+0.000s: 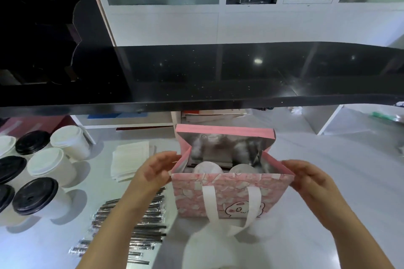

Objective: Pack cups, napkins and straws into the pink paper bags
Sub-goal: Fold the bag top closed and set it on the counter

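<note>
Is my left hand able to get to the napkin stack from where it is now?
Probably yes. Your left hand is at the left edge of the pink bag, and the napkin stack lies just to its left with nothing between them.

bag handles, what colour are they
White, flat handles on the pink paper bag, seen best in the head view.

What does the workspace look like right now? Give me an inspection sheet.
Surface: pale glossy worktop, under a black stone counter.
Job's things: pink paper bag with white handles upright and open, two white-lidded cups inside; white napkin stack, wrapped black straws, spare black- and white-lidded cups on its left.
Clutter: blurred oddments far right.
Hands: left hand and right hand touch the bag's side edges, fingers relaxed.
Cables: nothing seen.
Surroundings: white glazed cabinets behind.
</note>
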The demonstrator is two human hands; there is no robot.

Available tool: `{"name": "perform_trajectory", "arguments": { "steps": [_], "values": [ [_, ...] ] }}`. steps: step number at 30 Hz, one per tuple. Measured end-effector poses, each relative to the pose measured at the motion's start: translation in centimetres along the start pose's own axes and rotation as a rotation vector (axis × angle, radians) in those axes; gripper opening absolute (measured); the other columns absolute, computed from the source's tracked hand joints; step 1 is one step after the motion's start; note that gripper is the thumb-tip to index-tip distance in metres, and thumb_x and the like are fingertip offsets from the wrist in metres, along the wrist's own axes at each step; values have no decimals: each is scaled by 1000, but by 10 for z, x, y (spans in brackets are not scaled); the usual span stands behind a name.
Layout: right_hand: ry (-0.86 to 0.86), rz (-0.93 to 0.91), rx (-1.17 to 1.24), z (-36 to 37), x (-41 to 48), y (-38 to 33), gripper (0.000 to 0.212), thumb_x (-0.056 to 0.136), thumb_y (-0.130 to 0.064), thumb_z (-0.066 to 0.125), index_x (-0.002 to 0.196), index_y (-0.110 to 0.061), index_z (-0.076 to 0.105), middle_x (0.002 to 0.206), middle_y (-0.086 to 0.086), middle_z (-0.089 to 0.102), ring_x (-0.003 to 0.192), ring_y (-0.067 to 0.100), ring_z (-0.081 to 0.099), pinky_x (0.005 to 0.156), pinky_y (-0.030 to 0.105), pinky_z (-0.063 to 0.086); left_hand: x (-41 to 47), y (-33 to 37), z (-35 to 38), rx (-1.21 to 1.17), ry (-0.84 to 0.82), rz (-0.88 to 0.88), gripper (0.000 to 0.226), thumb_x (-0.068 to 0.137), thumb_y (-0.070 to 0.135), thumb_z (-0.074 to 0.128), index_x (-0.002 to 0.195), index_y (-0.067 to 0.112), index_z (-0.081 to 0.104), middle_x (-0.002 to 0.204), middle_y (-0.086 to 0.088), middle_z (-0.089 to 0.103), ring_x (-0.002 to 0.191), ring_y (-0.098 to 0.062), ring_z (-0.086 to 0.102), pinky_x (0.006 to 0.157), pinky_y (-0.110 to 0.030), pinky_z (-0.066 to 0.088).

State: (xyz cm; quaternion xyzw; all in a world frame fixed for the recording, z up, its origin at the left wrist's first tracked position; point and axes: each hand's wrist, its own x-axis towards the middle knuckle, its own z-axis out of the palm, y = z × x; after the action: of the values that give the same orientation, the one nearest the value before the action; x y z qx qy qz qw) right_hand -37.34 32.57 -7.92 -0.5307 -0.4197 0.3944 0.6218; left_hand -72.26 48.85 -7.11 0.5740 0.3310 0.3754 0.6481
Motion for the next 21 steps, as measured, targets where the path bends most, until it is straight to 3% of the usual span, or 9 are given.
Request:
{"name": "perform_trajectory", "arguments": {
  "steps": [2, 4, 6, 10, 15, 19, 21],
  "values": [
    [-32, 49, -33, 13, -4, 3, 30, 83, -11, 70, 113, -12, 70, 118, 14, 67, 110, 30, 63, 87, 35, 55, 1, -5, 9, 26, -46, -14, 61, 63, 40, 87, 118, 26, 66, 124, -2, 66, 113, -19, 63, 84, -33, 55],
    [21, 55, -39, 33, -1, 2, 29, 83, -24, 66, 109, -12, 71, 113, 11, 70, 104, 26, 67, 79, 31, 57, 8, -5, 22, 29, -13, -20, 48, 70, 31, 85, 114, 26, 69, 117, -1, 70, 106, -20, 67, 77, -30, 57],
    [113, 47, -10, 52, 6, 0, 21, 85, -30, 64, 96, -16, 74, 101, 8, 74, 92, 21, 70, 70, 26, 56, 15, -6, 33, 11, 29, -22, 31, 79, 31, 78, 108, 23, 73, 111, -4, 72, 102, -25, 69, 73, -32, 58],
    [303, 71, -9, 68, 22, 8, 12, 90, -13, 64, 84, -19, 72, 83, 4, 74, 76, 18, 71, 59, 23, 54, 25, -8, 40, 22, 170, -60, 16, 79, 37, 67, 91, 31, 75, 91, -5, 76, 85, -27, 73, 62, -30, 58],
    [54, 143, 14, 55, 29, 4, 16, 92, -11, 60, 101, -18, 71, 104, 11, 73, 95, 27, 70, 72, 33, 59, 30, -10, 28, -29, 138, -65, 16, 82, 40, 65, 94, 30, 69, 93, -10, 75, 83, -28, 73, 61, -35, 58],
    [159, 150, -58, 57, 36, 5, 14, 91, -18, 63, 95, -26, 73, 117, -1, 67, 98, 22, 68, 68, 24, 56, 35, -15, 21, 10, 154, -34, 13, 80, 36, 66, 88, 28, 72, 99, -1, 74, 92, -24, 70, 64, -30, 57],
    [181, 142, -43, 59, 40, 7, 18, 92, -23, 60, 101, -33, 73, 134, -17, 53, 105, 13, 65, 75, 27, 57, 42, -15, 22, 87, 224, 20, 13, 77, 36, 69, 85, 28, 75, 116, 19, 66, 104, -6, 64, 66, -22, 57]
  ]
}}
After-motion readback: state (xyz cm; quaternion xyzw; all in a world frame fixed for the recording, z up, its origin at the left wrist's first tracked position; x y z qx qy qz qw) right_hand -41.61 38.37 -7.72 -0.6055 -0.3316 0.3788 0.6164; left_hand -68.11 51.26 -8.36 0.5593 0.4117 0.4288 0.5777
